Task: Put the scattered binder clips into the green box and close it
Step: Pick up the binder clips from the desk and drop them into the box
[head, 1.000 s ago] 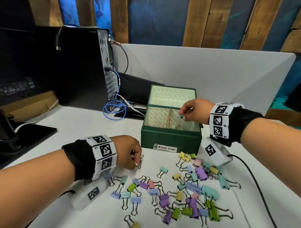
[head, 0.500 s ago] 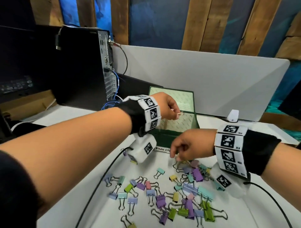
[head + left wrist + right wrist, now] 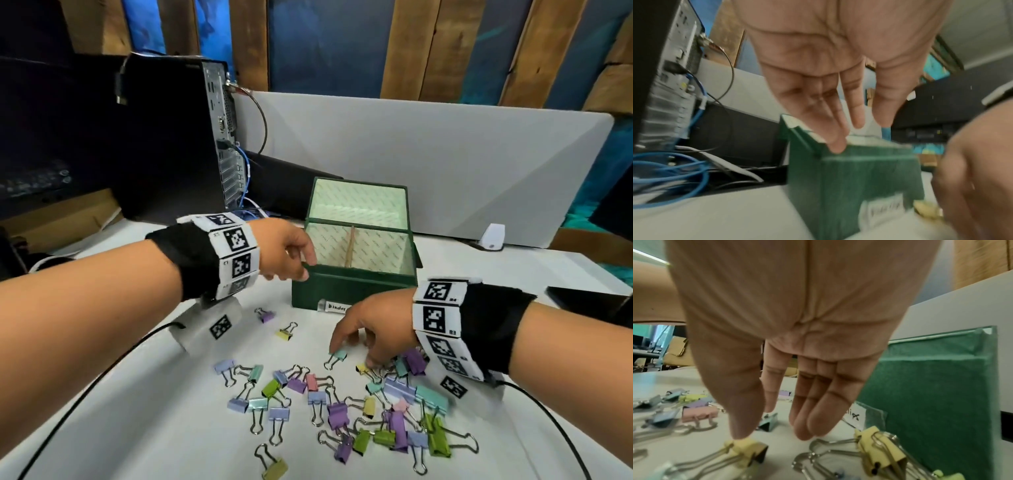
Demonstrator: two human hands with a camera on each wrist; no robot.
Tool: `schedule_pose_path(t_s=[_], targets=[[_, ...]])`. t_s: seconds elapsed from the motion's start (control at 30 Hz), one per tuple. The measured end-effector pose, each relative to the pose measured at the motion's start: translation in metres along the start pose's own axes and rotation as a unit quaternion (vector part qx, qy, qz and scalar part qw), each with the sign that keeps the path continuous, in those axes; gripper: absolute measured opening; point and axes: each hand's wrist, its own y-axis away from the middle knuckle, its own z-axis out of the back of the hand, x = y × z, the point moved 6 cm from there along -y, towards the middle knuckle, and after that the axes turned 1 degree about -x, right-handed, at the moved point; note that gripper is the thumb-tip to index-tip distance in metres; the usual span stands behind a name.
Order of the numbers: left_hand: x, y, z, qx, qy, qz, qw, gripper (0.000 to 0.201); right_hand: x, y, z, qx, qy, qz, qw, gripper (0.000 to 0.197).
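The green box stands open on the white table, its lid upright at the back and a wooden divider inside. Many pastel binder clips lie scattered in front of it. My left hand hovers at the box's front left corner, fingers straight and empty; the left wrist view shows the left hand just above the box rim. My right hand points down over the clips before the box. In the right wrist view its thumb tip touches a yellow clip, the fingers spread and holding nothing.
A black computer tower with a blue cable stands at the back left. A white partition runs behind the box, with a small white device at its foot. Black wrist cables trail over the table on both sides.
My left hand carried a clip from the table to the box and now sits at its front left corner, empty. My right hand left the box and came down onto the clips.
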Motion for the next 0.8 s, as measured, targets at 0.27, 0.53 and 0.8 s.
schedule_pose_path(t_s=[0.27, 0.53, 0.8], targets=[[0.034, 0.016, -0.051, 0.130, -0.223, 0.066, 0.964, 0.060, 0.006, -0.005, -0.005, 0.007, 0.022, -0.011, 1.000, 0.052], [0.032, 0.009, -0.064, 0.135, -0.229, 0.035, 0.963, 0.051, 0.007, -0.004, -0.004, -0.013, 0.014, -0.018, 1.000, 0.040], [0.028, 0.015, -0.071, 0.126, -0.183, -0.008, 0.975, 0.047, 0.014, -0.012, -0.009, -0.005, 0.034, -0.003, 0.999, 0.036]])
